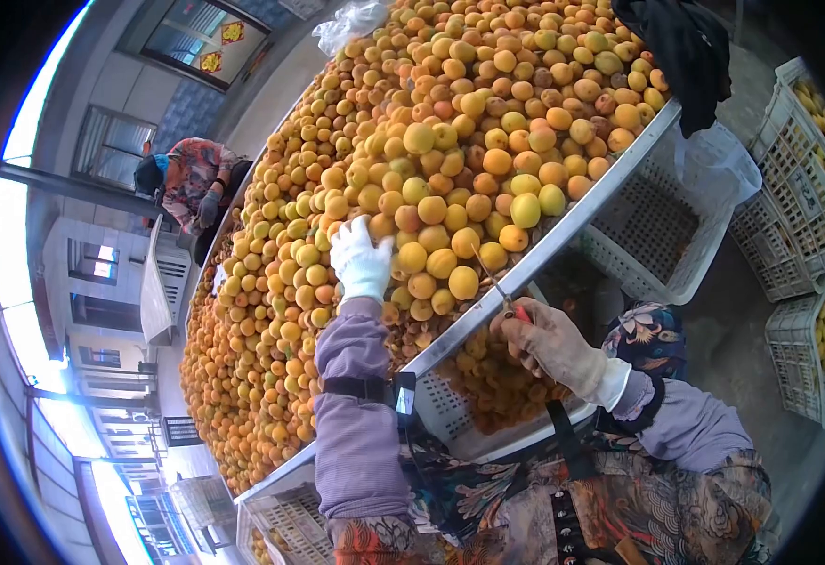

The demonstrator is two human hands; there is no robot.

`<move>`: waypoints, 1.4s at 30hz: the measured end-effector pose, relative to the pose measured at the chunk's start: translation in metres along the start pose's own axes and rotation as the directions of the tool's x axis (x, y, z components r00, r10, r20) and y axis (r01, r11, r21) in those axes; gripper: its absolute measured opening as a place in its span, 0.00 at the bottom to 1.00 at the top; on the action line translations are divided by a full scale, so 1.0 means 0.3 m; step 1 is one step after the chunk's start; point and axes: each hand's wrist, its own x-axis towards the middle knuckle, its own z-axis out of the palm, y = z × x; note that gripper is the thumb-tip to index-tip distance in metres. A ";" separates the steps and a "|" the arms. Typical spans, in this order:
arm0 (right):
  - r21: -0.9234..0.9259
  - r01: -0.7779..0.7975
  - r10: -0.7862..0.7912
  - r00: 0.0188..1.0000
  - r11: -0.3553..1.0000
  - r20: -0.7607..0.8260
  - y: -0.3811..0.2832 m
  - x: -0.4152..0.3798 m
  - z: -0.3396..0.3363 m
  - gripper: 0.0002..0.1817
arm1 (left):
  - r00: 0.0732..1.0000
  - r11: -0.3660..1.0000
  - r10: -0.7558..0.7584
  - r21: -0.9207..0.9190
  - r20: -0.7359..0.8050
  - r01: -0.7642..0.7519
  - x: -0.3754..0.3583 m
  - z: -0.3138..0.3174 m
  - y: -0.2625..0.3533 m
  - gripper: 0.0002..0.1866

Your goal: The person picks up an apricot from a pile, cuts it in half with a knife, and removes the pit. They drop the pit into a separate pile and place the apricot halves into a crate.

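Note:
My left hand [360, 260], in a white glove, lies on a big heap of yellow-orange apricots [431, 141] on a long metal-edged table [563, 231], its fingers bent over one of the fruits. My right hand [542, 339], in a soiled glove, is held below the table's edge and grips small scissors [507, 299] with red handles, blades pointing up toward the heap. Under that hand a white plastic crate [450, 414] holds several apricots.
An empty white crate [648, 235] with a plastic bag stands to the right. More crates with fruit [808, 188] are stacked at far right. Another person [191, 184] in a patterned top works at the table's far side. Dark cloth [686, 47] hangs above.

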 end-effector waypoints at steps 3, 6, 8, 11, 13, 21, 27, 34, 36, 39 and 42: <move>-0.029 0.029 -0.028 0.999 0.999 0.015 0.022 0.004 0.004 0.16 | 0.980 0.798 -0.180 -0.571 0.079 0.192 -0.090 -0.067 0.006 0.25; -0.081 0.061 -0.058 0.998 0.995 0.035 0.038 0.010 -0.001 0.17 | 0.954 0.236 -0.181 -0.931 0.240 0.279 -0.240 -0.189 0.040 0.21; -0.042 0.062 -0.056 0.990 0.997 0.129 0.063 0.025 -0.006 0.17 | 0.937 -0.212 -0.110 -0.929 0.331 0.303 -0.363 -0.285 0.084 0.23; -0.186 0.007 0.034 0.975 0.983 0.220 0.049 0.003 0.033 0.18 | 0.903 -0.567 -0.040 -0.754 0.427 0.332 -0.549 -0.336 0.125 0.29; -0.305 -0.015 0.116 0.941 0.952 0.316 0.037 -0.035 0.067 0.19 | 0.898 -0.676 -0.023 -0.669 0.439 0.309 -0.656 -0.341 0.151 0.31; -0.424 -0.204 0.398 0.803 0.883 0.443 0.097 -0.144 0.138 0.18 | 0.921 -0.757 0.037 -0.591 0.389 0.280 -0.857 -0.334 0.203 0.35; -0.522 -0.169 0.422 0.805 0.836 0.416 0.108 -0.175 0.127 0.21 | 0.923 -0.769 0.043 -0.577 0.381 0.274 -0.901 -0.327 0.210 0.36; -0.562 -0.159 0.423 0.823 0.812 0.379 0.108 -0.199 0.152 0.23 | 0.920 -0.815 0.013 -0.530 0.391 0.237 -0.922 -0.313 0.222 0.32; -0.556 -0.147 0.407 0.830 0.818 0.380 0.122 -0.202 0.157 0.21 | 0.916 -0.809 0.022 -0.531 0.401 0.252 -0.931 -0.307 0.219 0.32; -0.498 -0.162 0.413 0.793 0.852 0.448 0.136 -0.198 0.142 0.24 | 0.916 -0.805 0.014 -0.540 0.401 0.248 -0.943 -0.305 0.225 0.30; -0.406 -0.240 0.440 0.728 0.882 0.526 0.148 -0.188 0.123 0.24 | 0.905 -0.765 0.004 -0.581 0.425 0.276 -0.949 -0.309 0.228 0.28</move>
